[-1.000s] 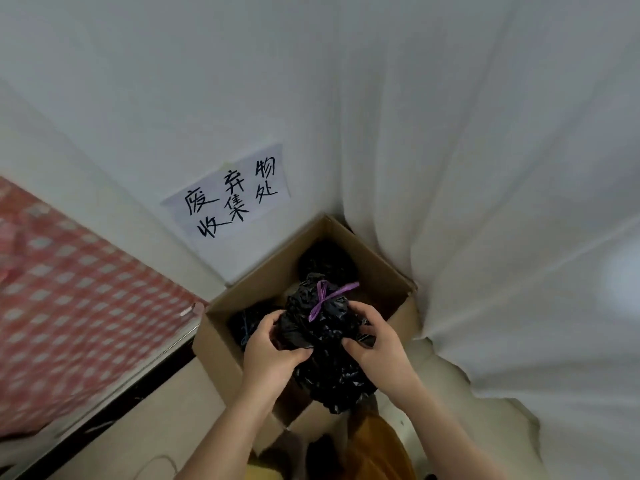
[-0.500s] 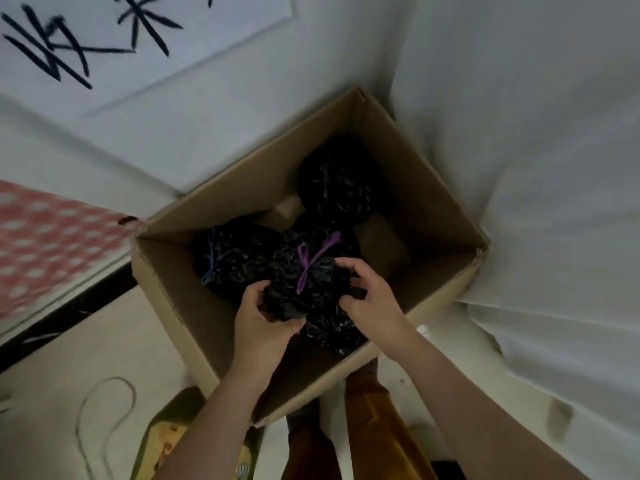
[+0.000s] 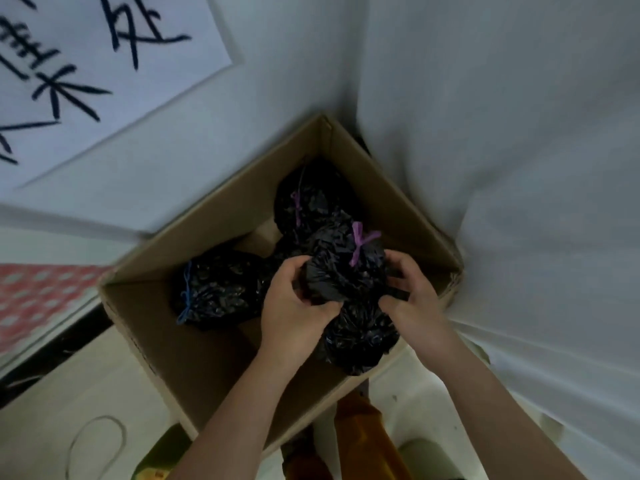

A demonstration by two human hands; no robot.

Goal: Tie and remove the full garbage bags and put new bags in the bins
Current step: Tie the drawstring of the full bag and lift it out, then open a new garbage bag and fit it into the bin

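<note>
A full black garbage bag (image 3: 349,289), tied with a purple drawstring (image 3: 360,245), hangs over the near right part of an open cardboard box (image 3: 162,344). My left hand (image 3: 294,303) grips its left side and my right hand (image 3: 412,292) grips its right side, just below the knot. Two more tied black bags lie inside the box: one with a blue string (image 3: 218,289) at the left, one with a purple string (image 3: 311,202) at the far corner.
The box stands in a corner between a white wall with a handwritten paper sign (image 3: 86,64) and a white curtain (image 3: 519,168). A red checked cloth (image 3: 38,296) is at the left. A loop of cord (image 3: 97,445) lies on the pale floor.
The view has closed in on the box. My hands have carried the purple-tied bag down from above the box to its near right part.
</note>
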